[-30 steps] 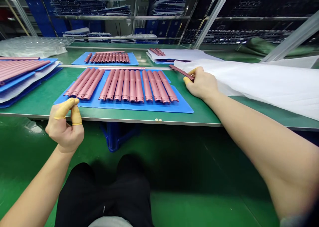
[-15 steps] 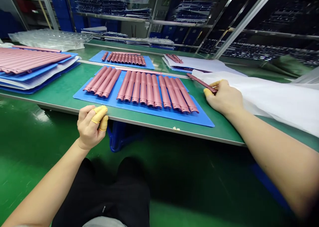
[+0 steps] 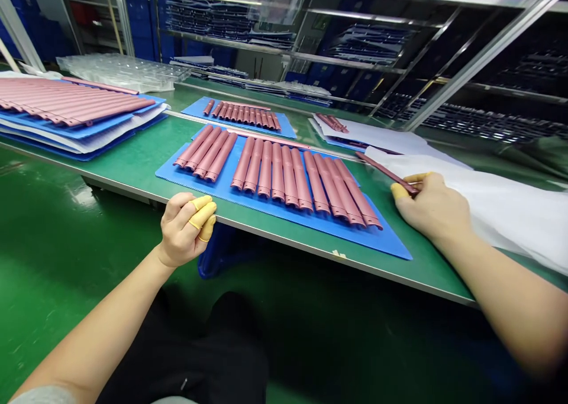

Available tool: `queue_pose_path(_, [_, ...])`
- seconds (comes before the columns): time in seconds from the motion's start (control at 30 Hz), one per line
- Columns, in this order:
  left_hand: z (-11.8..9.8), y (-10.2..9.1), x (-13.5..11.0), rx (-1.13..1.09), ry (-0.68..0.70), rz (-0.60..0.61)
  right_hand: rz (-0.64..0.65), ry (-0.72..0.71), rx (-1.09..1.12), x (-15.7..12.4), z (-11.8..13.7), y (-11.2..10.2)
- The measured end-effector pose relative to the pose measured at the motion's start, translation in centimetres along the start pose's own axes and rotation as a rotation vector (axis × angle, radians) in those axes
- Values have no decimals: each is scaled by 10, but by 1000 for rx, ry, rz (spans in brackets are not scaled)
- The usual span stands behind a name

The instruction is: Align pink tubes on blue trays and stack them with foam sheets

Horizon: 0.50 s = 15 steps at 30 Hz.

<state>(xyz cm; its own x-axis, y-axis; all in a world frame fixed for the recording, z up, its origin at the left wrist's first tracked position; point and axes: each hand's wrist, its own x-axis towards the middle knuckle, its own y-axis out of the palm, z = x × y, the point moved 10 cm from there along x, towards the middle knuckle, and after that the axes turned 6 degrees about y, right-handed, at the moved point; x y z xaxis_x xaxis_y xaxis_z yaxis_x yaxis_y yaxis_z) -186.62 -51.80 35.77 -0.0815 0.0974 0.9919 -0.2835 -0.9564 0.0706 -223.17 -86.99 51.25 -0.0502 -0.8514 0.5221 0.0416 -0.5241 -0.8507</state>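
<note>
My right hand [image 3: 437, 206] pinches a long, narrow maroon strip [image 3: 381, 168] between thumb and fingers, above the table's right part. My left hand [image 3: 186, 226] is closed at the table's front edge, yellow finger covers on its fingertips; the inside of its grip is hidden. Between the hands lies a blue sheet [image 3: 284, 212] bearing a row of maroon half-round tubes [image 3: 277, 170], with a gap after the leftmost ones. Beside the right hand, a white sheet [image 3: 501, 197] spreads over the table.
At left, more maroon pieces [image 3: 66, 99] lie on stacked blue and white sheets. Behind the row are a second blue sheet [image 3: 195, 105] with shorter pieces and clear plastic trays [image 3: 128, 70]. Metal shelving [image 3: 346, 61] stands at the back. The green table [image 3: 128, 167] ends in a metal-trimmed front edge.
The view has shifted, so the table and both hands appear farther right and lower. The right hand keeps its hold on the maroon strip; the left stays closed at the edge.
</note>
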Motion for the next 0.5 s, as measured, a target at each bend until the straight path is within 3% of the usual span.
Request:
queue_pose_path(0.33, [3, 3, -6, -18, -40, -9, 94, 144, -59, -6, 1, -1])
queue_pose_path(0.5, [4, 6, -6, -50, -44, -40, 27, 108, -3, -4, 0, -8])
